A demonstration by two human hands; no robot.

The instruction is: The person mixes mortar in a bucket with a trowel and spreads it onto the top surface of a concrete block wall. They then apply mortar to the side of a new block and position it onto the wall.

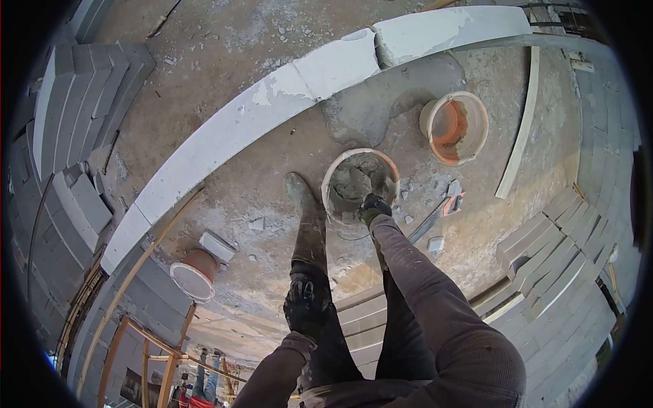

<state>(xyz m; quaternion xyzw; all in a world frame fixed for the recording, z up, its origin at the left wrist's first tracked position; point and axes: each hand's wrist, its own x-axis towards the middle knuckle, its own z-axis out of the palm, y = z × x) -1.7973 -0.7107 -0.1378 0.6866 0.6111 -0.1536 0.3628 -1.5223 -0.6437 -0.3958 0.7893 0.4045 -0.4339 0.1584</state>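
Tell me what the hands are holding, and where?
Right hand reaches into the mortar bucket; its grip cannot be told. Left hand holds nothing, resting on the leg.

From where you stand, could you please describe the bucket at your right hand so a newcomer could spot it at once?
Follow the long white block wall curving across the floor; just on its near side, beside the boot, stands a round bucket with the right hand at its rim. Unlike the empty-looking orange bucket and the tipped bucket, it holds grey mortar.
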